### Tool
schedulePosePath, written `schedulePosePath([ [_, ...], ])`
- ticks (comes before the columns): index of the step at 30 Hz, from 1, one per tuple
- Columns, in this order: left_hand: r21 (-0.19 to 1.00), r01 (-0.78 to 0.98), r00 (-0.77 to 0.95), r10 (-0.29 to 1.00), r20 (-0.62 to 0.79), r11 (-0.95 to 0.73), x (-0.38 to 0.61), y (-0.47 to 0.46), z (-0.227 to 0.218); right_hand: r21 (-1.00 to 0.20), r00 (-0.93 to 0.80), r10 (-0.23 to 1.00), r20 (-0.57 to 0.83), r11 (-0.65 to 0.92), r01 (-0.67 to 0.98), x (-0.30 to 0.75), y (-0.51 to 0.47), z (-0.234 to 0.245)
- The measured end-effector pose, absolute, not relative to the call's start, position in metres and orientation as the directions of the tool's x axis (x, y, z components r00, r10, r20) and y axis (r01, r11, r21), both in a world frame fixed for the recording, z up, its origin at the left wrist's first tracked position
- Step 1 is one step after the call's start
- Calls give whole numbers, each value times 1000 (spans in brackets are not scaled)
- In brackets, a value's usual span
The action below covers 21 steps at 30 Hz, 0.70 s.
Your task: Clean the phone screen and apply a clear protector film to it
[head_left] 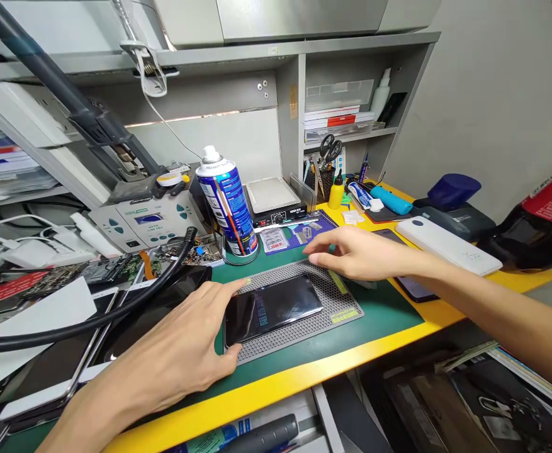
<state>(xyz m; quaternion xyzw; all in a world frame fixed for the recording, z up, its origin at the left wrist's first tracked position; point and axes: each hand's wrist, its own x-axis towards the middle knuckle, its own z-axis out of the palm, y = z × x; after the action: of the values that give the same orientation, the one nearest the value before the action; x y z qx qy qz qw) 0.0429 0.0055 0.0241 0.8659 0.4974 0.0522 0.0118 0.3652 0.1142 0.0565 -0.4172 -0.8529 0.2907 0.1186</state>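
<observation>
A black phone [272,308] lies screen-up on a grey perforated mat [339,296] on the green and yellow work surface. My left hand [188,349] rests against the phone's left end, thumb on its near corner and forefinger at its far corner, fingers spread. My right hand [358,251] reaches in from the right and hovers over the mat's far right edge, fingers stretched out flat, holding nothing I can see. A thin yellow-green strip [338,282] lies on the mat just under that hand.
A blue-and-white spray can [226,204] stands behind the mat. A small hot plate [274,200], a soldering station [146,221], a thick black hose [115,308], circuit boards, a white power bank [448,244], another phone [410,286] and a pen cup with scissors [327,160] crowd the bench.
</observation>
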Motion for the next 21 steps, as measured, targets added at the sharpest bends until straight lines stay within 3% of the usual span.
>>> schedulePosePath([
  [4,-22,835,545,820,179,-550,47,1,25,-668,-749,645,-153,491,559,330,128,54],
  [10,-199,783,617,694,371,-590,54,-7,25,-792,-886,310,-345,411,452,307,144,49],
  [12,-243,762,642,651,405,-601,54,-7,30,-822,-893,284,-348,365,437,307,143,46],
  [15,-251,766,632,621,463,-593,50,-9,41,-876,-886,360,-294,269,400,312,138,45],
  [16,-175,802,573,652,497,-571,49,-11,45,-899,-878,398,-265,227,374,314,134,46],
  [17,5,842,449,705,550,-540,49,-14,48,-923,-867,440,-234,179,340,315,130,47],
  [18,260,832,269,765,585,-490,49,-16,50,-945,-850,486,-203,129,299,316,126,48],
  [20,765,538,-87,879,468,-354,55,-20,50,-978,-805,575,-148,34,204,315,116,50],
  [21,906,313,-172,922,347,-283,59,-21,49,-988,-781,611,-128,-8,156,313,111,51],
])
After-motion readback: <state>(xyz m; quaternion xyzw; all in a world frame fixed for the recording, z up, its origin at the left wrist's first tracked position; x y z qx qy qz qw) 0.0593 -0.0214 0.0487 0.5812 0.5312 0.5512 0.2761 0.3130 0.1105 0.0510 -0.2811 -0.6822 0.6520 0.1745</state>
